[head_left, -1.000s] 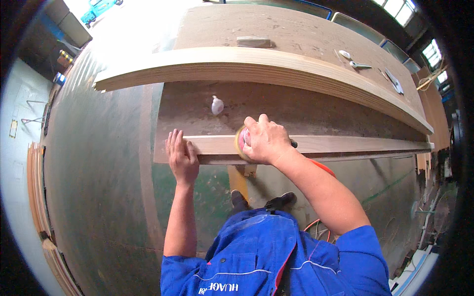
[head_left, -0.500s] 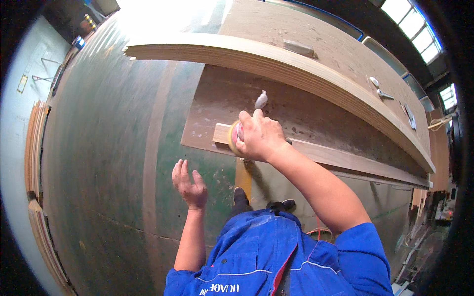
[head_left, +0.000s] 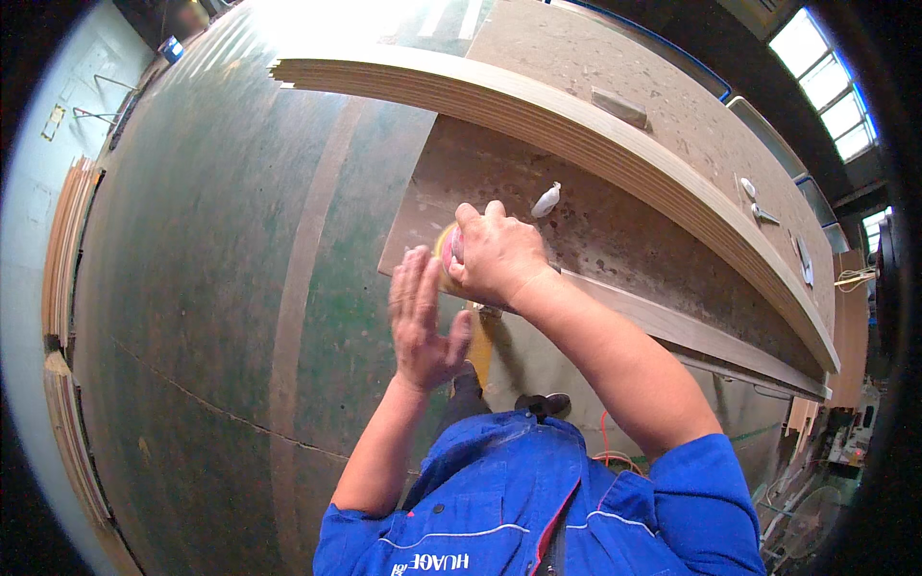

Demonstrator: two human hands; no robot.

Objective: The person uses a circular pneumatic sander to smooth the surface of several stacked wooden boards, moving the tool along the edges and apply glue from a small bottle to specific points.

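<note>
Gripping a yellow roll of tape (head_left: 448, 261) at the near left corner of a brown workbench (head_left: 499, 178), a worker's right hand (head_left: 499, 254) stays wrapped tight around it, while the left hand (head_left: 423, 322) hangs just beside it over the green floor (head_left: 211, 288), palm flat, fingers spread and holding nothing. A small white bottle (head_left: 545, 201) lies on the bench surface just past the knuckles, beneath a thick stack of layered wooden boards (head_left: 576, 125)
</note>
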